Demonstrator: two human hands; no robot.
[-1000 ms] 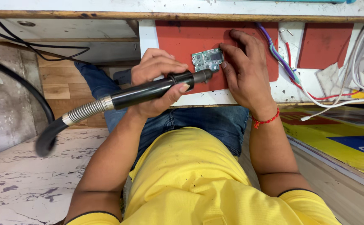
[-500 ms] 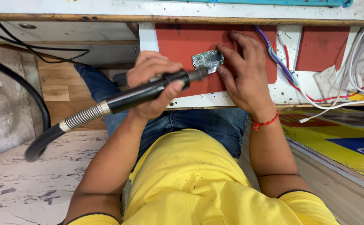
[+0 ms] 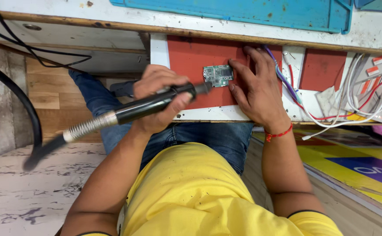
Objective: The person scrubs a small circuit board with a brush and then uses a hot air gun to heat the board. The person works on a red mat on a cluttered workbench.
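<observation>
Viewing order: near to far, from the wearer's lap outward.
Shirt (image 3: 191, 192): yellow, nearest the camera; jeans (image 3: 208, 135) below the surface edge.
Left hand (image 3: 158, 102): grip wrapped around the wand (image 3: 151, 105), a black hot-air handpiece, held low and slanted, likely so the nozzle points sideways at the board.
Hose (image 3: 24, 113): black, leaves the wand's spring collar and trails left toward the floor, apart from the work.
Right hand (image 3: 256, 94): flat on the mat, fingers spread; fingertips touch the board's right edge, apparently pinning it. Grip holds nothing.
Board (image 3: 217, 75): small green circuit board lying flat on the mat, between nozzle and right fingers.
Mat (image 3: 186, 57): red, on the white surface (image 3: 208, 114), probably shielding it from heat.
Wires (image 3: 357, 96): loose bundle to the right, well apart.
Tray (image 3: 243, 13): blue, farthest.
</observation>
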